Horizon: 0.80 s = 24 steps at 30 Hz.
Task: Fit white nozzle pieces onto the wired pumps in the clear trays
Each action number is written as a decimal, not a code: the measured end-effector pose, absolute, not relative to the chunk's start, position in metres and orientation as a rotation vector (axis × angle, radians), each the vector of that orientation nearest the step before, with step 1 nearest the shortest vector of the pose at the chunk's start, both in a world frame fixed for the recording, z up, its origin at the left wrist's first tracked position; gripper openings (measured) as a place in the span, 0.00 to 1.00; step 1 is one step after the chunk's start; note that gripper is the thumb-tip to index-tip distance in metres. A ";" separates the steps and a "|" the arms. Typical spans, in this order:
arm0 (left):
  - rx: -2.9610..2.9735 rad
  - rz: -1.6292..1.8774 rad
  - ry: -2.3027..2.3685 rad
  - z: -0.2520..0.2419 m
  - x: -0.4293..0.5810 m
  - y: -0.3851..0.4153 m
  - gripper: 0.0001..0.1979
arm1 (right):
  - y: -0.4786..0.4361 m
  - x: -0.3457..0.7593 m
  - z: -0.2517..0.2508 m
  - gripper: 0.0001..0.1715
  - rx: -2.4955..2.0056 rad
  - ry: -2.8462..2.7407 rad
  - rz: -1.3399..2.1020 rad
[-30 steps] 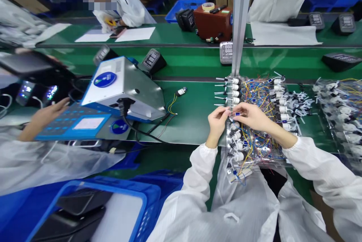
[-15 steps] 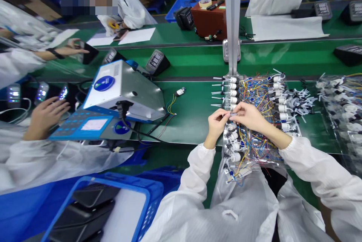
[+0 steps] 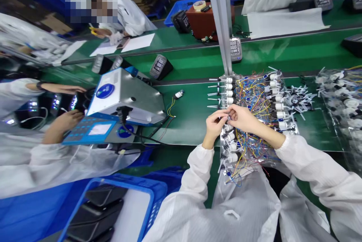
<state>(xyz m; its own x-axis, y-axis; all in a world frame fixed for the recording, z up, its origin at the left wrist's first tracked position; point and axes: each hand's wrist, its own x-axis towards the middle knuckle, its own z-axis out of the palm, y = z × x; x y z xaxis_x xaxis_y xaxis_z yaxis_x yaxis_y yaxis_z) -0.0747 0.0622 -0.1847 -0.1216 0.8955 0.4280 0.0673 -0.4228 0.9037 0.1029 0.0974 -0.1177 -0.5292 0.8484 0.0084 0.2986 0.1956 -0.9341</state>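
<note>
My left hand (image 3: pixel 216 127) and my right hand (image 3: pixel 243 118) meet above the near left edge of a large bundle of wired white-and-black parts (image 3: pixel 254 115). Between their fingertips they pinch a small blue-and-white connector (image 3: pixel 228 117), partly hidden by my fingers. The bundle lies in clear plastic on a green conveyor belt (image 3: pixel 192 129), with thin yellow, blue and red wires tangled across it. Rows of white parts with thin nozzles stick out along its edges. A second bagged bundle (image 3: pixel 342 98) lies further right.
A co-worker's hand (image 3: pixel 63 123) rests beside a blue-panelled test unit (image 3: pixel 124 98), with a loose wired part (image 3: pixel 178 94) on the belt next to it. A blue crate (image 3: pixel 113 212) sits at lower left. An aluminium post (image 3: pixel 219 19) rises behind the bundle.
My view has tilted and the scene has shifted slightly. My hands stay together on the small connector. The co-worker's hand has moved closer to the test unit's blue panel.
</note>
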 end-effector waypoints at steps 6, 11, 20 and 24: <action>1.485 1.656 1.116 -0.188 -0.077 0.063 0.07 | 0.099 0.104 -0.121 0.25 -0.922 -1.562 1.706; 1.404 1.699 1.205 -0.191 -0.078 0.064 0.11 | 0.098 0.105 -0.119 0.18 -0.862 -1.292 1.791; 1.241 1.648 1.286 -0.186 -0.073 0.063 0.14 | 0.095 0.104 -0.116 0.18 -0.874 -1.257 1.769; 1.259 1.653 1.284 -0.185 -0.072 0.062 0.12 | 0.095 0.103 -0.117 0.20 -0.877 -1.237 1.787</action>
